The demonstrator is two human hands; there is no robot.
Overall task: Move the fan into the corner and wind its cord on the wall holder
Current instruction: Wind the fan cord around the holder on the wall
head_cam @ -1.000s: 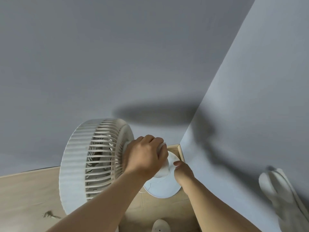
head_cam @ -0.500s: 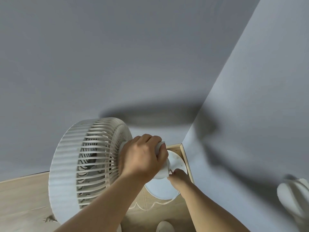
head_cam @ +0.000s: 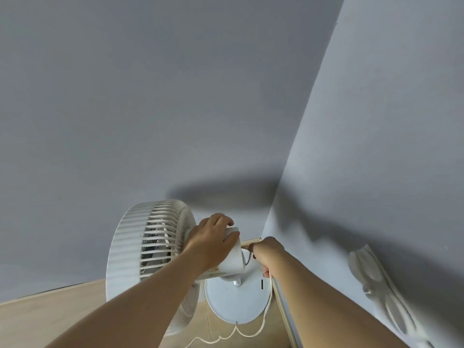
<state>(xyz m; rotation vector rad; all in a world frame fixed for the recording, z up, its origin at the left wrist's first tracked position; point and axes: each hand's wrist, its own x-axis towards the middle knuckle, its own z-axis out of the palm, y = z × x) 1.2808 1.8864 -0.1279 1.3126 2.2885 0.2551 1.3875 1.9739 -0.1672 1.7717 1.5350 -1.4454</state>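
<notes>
A white plastic pedestal fan (head_cam: 150, 249) with a round ribbed grille stands close to the corner where two plain grey walls (head_cam: 175, 96) meet, its grille facing left, away from the right-hand wall. Its round white base (head_cam: 233, 305) sits on the pale wood-look floor (head_cam: 50, 320), just beside the light skirting board (head_cam: 283, 307) that runs along the foot of the right wall.

The person's left hand (head_cam: 211, 244) is wrapped over the white motor housing behind the grille, fingers curled across its top and the thumb side pressed to the rear of the cage, a firm grasp on the fan's head. The right hand (head_cam: 268, 257) is lower and nearer the corner, closed around the thin white power cord (head_cam: 261, 325) at the back of the fan's neck. From that fist the cord drops along the edge of the base, loops loosely below it and trails across the floor toward the bottom of the view.

Well to the right, fixed on the right-hand wall, is a white moulded wall holder (head_cam: 381, 292) with rounded lobes; I can see no cord on it. The fan's shadow lies dark across both walls above the hands.
</notes>
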